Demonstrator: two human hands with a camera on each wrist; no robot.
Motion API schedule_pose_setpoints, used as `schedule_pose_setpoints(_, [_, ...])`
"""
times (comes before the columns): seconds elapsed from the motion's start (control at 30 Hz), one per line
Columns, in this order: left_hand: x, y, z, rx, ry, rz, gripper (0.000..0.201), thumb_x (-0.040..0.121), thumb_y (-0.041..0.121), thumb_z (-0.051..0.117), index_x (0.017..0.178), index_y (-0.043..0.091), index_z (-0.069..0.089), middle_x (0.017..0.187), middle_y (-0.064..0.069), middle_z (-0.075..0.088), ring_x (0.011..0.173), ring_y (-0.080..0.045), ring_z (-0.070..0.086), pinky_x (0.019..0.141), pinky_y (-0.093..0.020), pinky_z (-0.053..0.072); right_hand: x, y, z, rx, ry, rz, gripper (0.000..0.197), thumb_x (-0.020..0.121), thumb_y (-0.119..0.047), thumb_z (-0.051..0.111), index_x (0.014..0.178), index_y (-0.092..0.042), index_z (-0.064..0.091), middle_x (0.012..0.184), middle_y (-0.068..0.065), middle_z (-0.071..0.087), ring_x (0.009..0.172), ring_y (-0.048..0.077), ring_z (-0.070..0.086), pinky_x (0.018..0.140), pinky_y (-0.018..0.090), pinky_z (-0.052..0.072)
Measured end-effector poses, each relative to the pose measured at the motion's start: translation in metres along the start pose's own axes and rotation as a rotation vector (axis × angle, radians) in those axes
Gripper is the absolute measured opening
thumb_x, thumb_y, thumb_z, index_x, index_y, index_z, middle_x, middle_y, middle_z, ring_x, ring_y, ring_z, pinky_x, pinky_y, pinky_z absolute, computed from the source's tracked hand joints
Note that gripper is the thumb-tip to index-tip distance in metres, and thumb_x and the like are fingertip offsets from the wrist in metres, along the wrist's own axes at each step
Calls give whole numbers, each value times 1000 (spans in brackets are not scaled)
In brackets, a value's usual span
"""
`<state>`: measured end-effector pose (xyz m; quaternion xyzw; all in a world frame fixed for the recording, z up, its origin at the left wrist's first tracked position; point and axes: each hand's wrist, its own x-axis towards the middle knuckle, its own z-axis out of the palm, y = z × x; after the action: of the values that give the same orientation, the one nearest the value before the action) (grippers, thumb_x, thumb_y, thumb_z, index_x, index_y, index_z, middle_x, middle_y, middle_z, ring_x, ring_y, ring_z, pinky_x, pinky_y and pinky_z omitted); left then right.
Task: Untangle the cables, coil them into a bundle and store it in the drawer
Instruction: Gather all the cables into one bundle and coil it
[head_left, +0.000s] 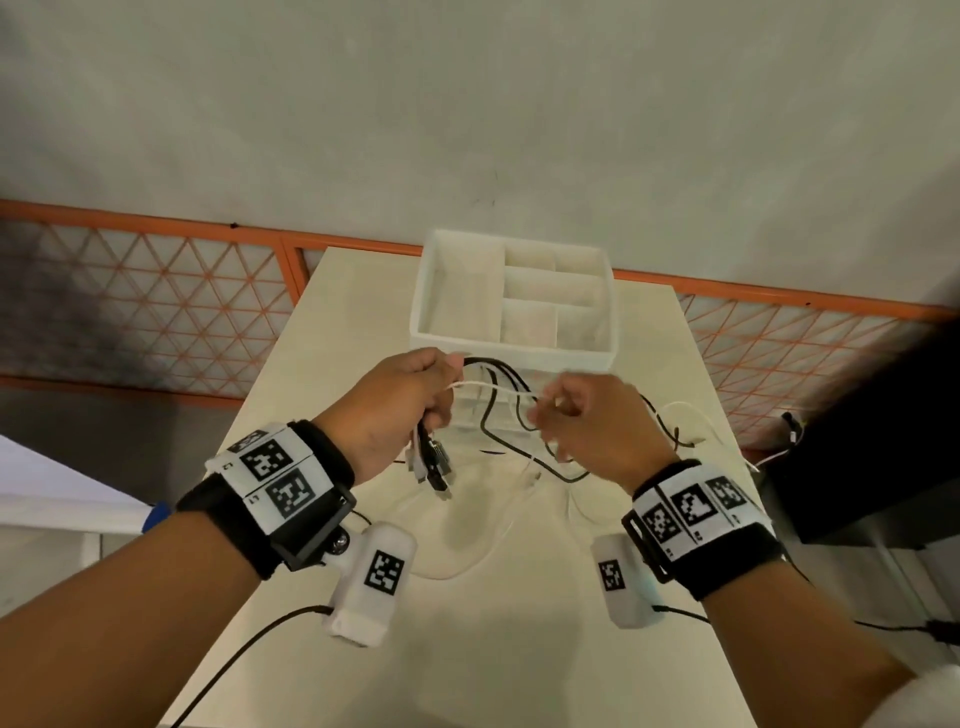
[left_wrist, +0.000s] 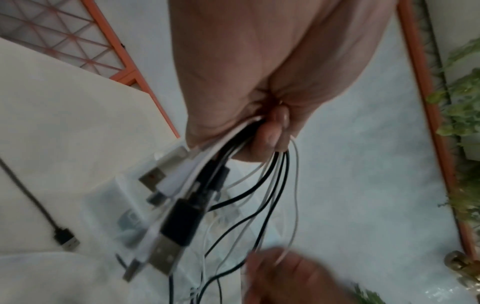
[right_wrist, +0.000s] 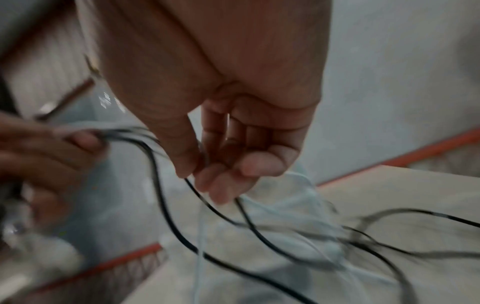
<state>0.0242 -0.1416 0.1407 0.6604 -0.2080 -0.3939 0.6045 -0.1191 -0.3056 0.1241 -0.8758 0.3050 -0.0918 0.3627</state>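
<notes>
My left hand (head_left: 415, 395) grips a bunch of black and white cables (head_left: 498, 384) above the table, their USB plugs (head_left: 434, 465) hanging below the fist. In the left wrist view the fingers (left_wrist: 270, 133) curl round the strands and the plugs (left_wrist: 168, 236) dangle toward the camera. A white cable (head_left: 493, 389) runs across to my right hand (head_left: 545, 415), which pinches it between thumb and fingers (right_wrist: 197, 170). The slack loops trail over the table to the right (head_left: 675, 431). The white drawer unit (head_left: 509, 357) stands just behind the hands, with an open compartment tray on top.
The cream table (head_left: 467, 649) is narrow, with both side edges close by. One loose black USB plug (left_wrist: 66, 239) lies on it at the left. An orange lattice railing (head_left: 156, 301) runs behind, and a dark object (head_left: 857, 467) sits off the right edge.
</notes>
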Motion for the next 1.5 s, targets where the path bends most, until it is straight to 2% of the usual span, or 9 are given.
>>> schedule_pose_setpoints(0.17, [-4,19,-17,-18,5,89,24,91,26,66,75,13,53,54,6,30,44,-9,27,49,-24,31,-1,64,5,-155,-123,364,29,96,-37,61,76,-17,69,74,4,74,57,19,68,55,24,49])
schedule_pose_setpoints(0.3, [1,17,-25,182,113,66,28,89,29,70,76,12,52,48,6,31,40,-10,24,38,-21,25,10,38,-40,51,216,155,27,98,-36,57,77,-22,66,73,1,75,57,16,66,59,29,50])
schedule_pose_setpoints(0.43, [5,15,-26,12,177,12,28,94,23,64,72,12,52,51,6,27,39,-8,20,35,-19,21,15,1,-89,276,626,-65,20,95,-44,61,83,-28,66,67,-1,71,51,14,60,52,29,48])
schedule_pose_setpoints(0.63, [2,27,-21,-202,44,61,34,92,8,63,61,19,52,55,6,22,41,-7,17,38,-22,13,15,58,-64,105,402,343,38,93,-56,56,89,-20,66,79,3,76,66,20,69,69,38,57])
schedule_pose_setpoints(0.8, [5,21,-25,-186,57,32,30,87,18,69,69,20,46,55,7,23,41,-7,17,37,-20,16,18,29,-92,176,723,53,26,98,-47,52,99,-23,61,91,-2,72,64,18,69,56,26,43])
schedule_pose_setpoints(1.03, [9,17,-27,-245,159,3,21,91,22,66,78,13,53,48,9,26,37,-6,17,33,-17,17,22,15,-97,237,859,-90,30,92,-58,55,102,-30,61,97,-10,70,65,37,65,65,45,55])
schedule_pose_setpoints(1.33, [0,19,-32,-179,57,0,31,89,10,64,69,19,42,59,4,21,44,-9,15,38,-22,13,19,81,-72,88,466,124,7,97,-33,55,98,-36,61,108,-9,71,64,12,73,58,29,52])
schedule_pose_setpoints(1.43, [-7,28,-25,-154,1,38,11,88,14,63,80,9,57,57,4,23,44,-10,17,42,-24,13,12,95,-60,-137,107,313,42,89,-24,61,128,-37,55,116,-3,69,91,21,70,82,35,54])
schedule_pose_setpoints(1.5, [-10,31,-17,-88,-46,51,21,92,26,61,91,5,66,58,4,23,46,-11,17,41,-23,16,5,75,-56,-55,81,242,63,82,-20,71,138,-37,49,97,-1,68,89,17,64,82,32,49])
